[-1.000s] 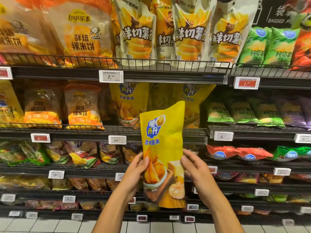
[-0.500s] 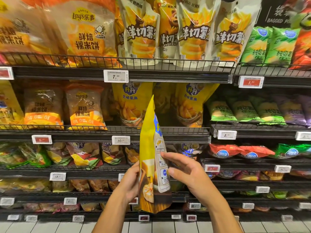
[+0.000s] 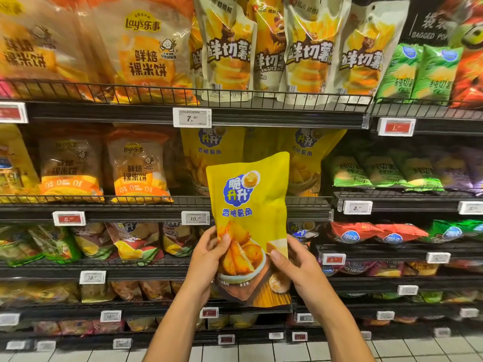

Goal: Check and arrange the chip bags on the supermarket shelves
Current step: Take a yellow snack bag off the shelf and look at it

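In front of the shelving, head view: a yellow chip bag (image 3: 249, 205) is held upright, printed face toward the camera, clear of the shelves. The left hand (image 3: 209, 259) grips its lower left edge, thumb on the front. The right hand (image 3: 295, 265) grips the lower right edge, thumb pressed on the front, fingers hidden behind. Most of the bag stands above both hands. The bag is a glossy, flat-bottomed pouch with a wavy top edge, a blue logo and printed potato wedges. Behind it, the black wire-fronted shelf (image 3: 156, 202) carries matching yellow bags (image 3: 209, 150) and orange rice-cracker bags (image 3: 138, 171). The upper shelf carries cream-and-yellow pouches (image 3: 308, 53). Green bags (image 3: 379, 171) lie to the right. White price tags (image 3: 192, 117) clip to the shelf edges.
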### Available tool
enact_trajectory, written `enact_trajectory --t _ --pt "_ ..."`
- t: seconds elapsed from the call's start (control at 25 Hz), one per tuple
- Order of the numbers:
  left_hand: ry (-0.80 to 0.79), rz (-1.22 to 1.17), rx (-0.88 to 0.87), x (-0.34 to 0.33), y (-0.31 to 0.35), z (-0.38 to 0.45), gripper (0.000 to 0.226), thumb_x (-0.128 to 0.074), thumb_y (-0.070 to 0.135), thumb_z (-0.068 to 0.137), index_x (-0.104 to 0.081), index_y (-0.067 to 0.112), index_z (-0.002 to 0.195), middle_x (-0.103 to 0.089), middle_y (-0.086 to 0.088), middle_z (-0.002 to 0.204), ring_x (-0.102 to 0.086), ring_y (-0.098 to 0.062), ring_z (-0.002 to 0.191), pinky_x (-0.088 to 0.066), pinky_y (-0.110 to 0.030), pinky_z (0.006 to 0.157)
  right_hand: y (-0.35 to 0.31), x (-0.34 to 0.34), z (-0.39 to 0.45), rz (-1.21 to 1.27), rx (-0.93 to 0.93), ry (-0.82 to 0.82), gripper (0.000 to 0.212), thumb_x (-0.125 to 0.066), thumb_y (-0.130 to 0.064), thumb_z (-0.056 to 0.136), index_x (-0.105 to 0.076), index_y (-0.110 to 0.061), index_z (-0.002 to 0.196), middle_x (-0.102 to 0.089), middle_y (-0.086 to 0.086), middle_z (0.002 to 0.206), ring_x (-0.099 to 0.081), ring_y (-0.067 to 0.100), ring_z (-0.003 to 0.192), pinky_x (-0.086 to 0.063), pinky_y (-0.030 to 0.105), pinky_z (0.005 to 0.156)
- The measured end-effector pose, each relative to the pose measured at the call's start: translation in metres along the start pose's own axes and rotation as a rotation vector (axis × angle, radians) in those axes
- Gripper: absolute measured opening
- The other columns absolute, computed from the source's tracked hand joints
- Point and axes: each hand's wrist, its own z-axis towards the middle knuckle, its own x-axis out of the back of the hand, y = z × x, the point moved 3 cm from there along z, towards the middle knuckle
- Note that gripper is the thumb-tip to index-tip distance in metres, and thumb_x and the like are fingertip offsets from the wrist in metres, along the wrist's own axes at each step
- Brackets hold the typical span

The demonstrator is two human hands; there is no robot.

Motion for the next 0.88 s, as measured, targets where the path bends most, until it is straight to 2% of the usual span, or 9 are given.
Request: enact_trajectory --t 0.08,0.24,0.44,0.6,0.68,0.76,0.88 --pt "0.006 0.033 -0.038 -0.001 0.007 -0.002 0.053 -0.075 0.033 0.078 -0.057 0.024 0.127 -0.073 0.000 0.115 -0.071 -0.013 0.102 -0.057 -0.024 0.077 0.002 0.003 0.002 -0.010 -0.006 0.045 0.050 -0.080 -0.036 0.082 -0.064 -0.023 0.127 -0.074 -0.002 0.121 -0.069 0.013 0.112 -0.055 0.021 0.085" --pt "-0.083 0.131 -0.087 -0.009 0.023 -0.005 0.046 -0.077 0.038 0.071 -0.065 0.031 0.115 -0.075 0.008 0.108 -0.071 -0.005 0.094 -0.056 -0.017 0.069 0.010 0.009 0.004 0.066 -0.059 0.111 0.047 -0.076 -0.039 0.078 -0.067 -0.024 0.121 -0.075 0.004 0.118 -0.071 0.022 0.110 -0.059 0.027 0.082" --pt "-0.217 0.153 -0.052 -0.023 0.027 0.000 0.051 -0.078 0.034 0.069 -0.063 0.031 0.118 -0.075 0.014 0.105 -0.071 -0.002 0.093 -0.053 -0.013 0.064 0.017 0.030 0.007 0.096 -0.084 0.184 0.050 -0.074 -0.037 0.079 -0.064 -0.021 0.125 -0.074 0.007 0.120 -0.070 0.026 0.112 -0.055 0.044 0.095" --pt "-0.247 0.189 -0.017 -0.048 0.031 0.024 0.036 -0.075 0.021 0.081 -0.066 0.027 0.115 -0.075 0.010 0.107 -0.070 -0.004 0.097 -0.053 -0.012 0.070 0.015 0.056 0.024 0.062 -0.076 0.220 0.042 -0.072 -0.035 0.085 -0.066 -0.022 0.124 -0.075 0.006 0.119 -0.071 0.025 0.111 -0.059 0.036 0.089" --pt "-0.237 0.223 -0.028 -0.061 0.037 0.042 0.027 -0.073 0.017 0.085 -0.068 0.025 0.111 -0.076 0.009 0.105 -0.070 -0.004 0.096 -0.052 -0.011 0.070 0.010 0.068 0.041 0.035 -0.064 0.237 0.039 -0.071 -0.036 0.086 -0.067 -0.022 0.122 -0.075 0.005 0.117 -0.071 0.024 0.110 -0.057 0.038 0.090" --pt "-0.212 0.242 -0.040 -0.073 0.044 0.061 0.020 -0.071 0.014 0.088 -0.069 0.020 0.107 -0.077 0.008 0.098 -0.071 -0.002 0.090 -0.051 -0.010 0.068 0.002 0.078 0.064 0.001 -0.058 0.248 0.041 -0.072 -0.041 0.083 -0.067 -0.023 0.120 -0.076 0.003 0.115 -0.071 0.023 0.109 -0.055 0.042 0.092" --pt "-0.155 0.323 -0.067 -0.092 0.058 0.094 0.017 -0.070 0.016 0.089 -0.068 0.017 0.106 -0.074 0.011 0.094 -0.069 0.008 0.075 -0.048 -0.007 0.060 -0.012 0.093 0.104 -0.044 -0.058 0.222 0.045 -0.071 -0.046 0.080 -0.066 -0.026 0.120 -0.076 -0.003 0.114 -0.072 0.016 0.108 -0.055 0.037 0.090"
